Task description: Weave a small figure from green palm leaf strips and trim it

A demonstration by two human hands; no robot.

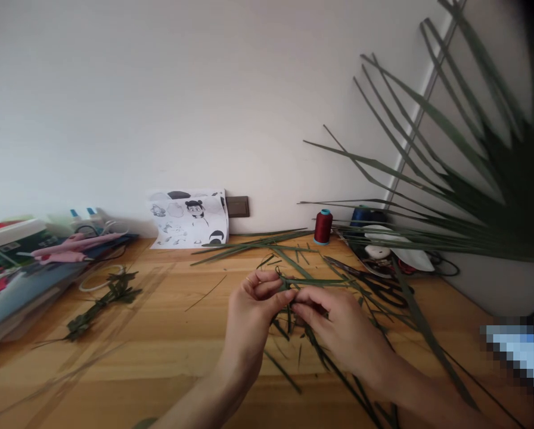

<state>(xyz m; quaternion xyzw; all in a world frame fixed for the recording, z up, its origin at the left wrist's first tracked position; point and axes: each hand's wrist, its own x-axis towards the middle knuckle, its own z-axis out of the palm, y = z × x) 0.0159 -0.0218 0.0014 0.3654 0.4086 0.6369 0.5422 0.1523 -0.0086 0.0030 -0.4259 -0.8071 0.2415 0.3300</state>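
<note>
Above the wooden table, my left hand (pixel 260 304) pinches a small bundle of folded green palm leaf strips (pixel 286 285) between thumb and fingers. My right hand (pixel 334 313) meets it from the right, its thumb and forefinger closed on the same strips. One strip runs off to the right over my right hand, and other ends hang below. The fingers hide much of the folded part. Loose leaf strips (pixel 285 372) lie on the table under and around both hands.
Black scissors (pixel 374 283) and a dark red thread spool (pixel 323 227) stand beyond my right hand. A large palm leaf (pixel 508 190) fans in from the right. At left lie a woven leaf piece (pixel 101 304), a tape ring and a pink glue gun (pixel 73 247). Printed paper (pixel 189 220) leans on the wall.
</note>
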